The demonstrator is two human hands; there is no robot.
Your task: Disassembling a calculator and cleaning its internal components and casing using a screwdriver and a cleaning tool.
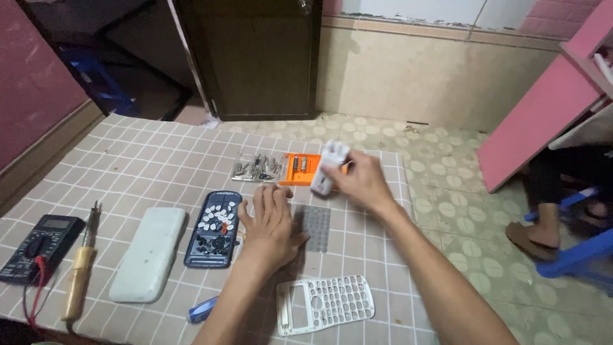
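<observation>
The right hand (361, 182) closes its fingers around a small white plastic part (328, 167), holding it raised above the checked tablecloth (147, 166), just in front of the orange screwdriver-bit case (300, 168). The left hand (271, 220) lies flat, palm down and fingers spread, gripping nothing, beside the grey keypad membrane (316, 227) and the dark blue calculator back (214, 228) filled with loose keys. Nearer the person lies the white calculator front frame (325, 304); to the left lie a white cover (149, 253), a wooden-handled soldering iron (80, 271) and a multimeter (39, 246).

1. My left hand (271, 220) lies flat, palm down, fingers spread forward, forearm reaching up from the lower edge.
2. My right hand (359, 181) is raised, fingers curled closed in a grip, arm stretched diagonally from the lower right.
</observation>
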